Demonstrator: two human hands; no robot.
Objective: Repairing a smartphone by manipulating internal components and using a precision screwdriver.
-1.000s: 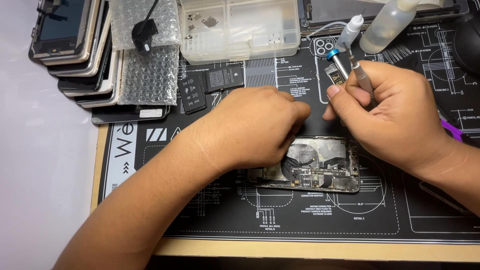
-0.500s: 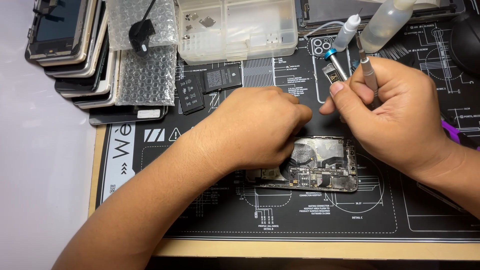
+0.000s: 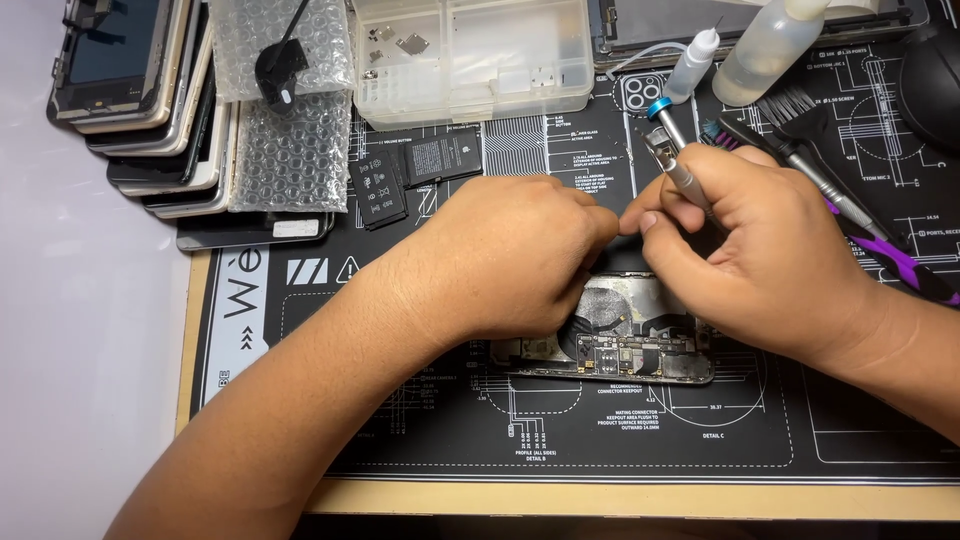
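The right hand (image 3: 760, 255) has its grip clenched around a slim metal screwdriver (image 3: 680, 165), whose blue-capped end sticks up and away from the fingers; the tip is hidden below the hand. Directly under that grip, partly covered by both hands, lies an opened phone (image 3: 620, 345) with its inner boards and shields showing, flat on the black printed mat (image 3: 420, 420) that covers the bench (image 3: 600, 497).

The left hand (image 3: 510, 265) sits just beside the right grip, fingertips nearly touching the right thumb, curled down onto the upper part of the phone. Whether its grip pinches anything there I cannot tell, since the fingers hide the spot.

Beyond the right grip stand a small dropper bottle (image 3: 692, 68) and a larger clear bottle (image 3: 770, 45). Just outward of it lie a brush (image 3: 785, 108) and a purple-handled tool (image 3: 890, 250). Beyond the left grip are a clear compartment box (image 3: 470, 55) and two flat black batteries (image 3: 410, 170), with bubble wrap (image 3: 285, 150) and a stack of phones (image 3: 135, 100) farther out on that side.
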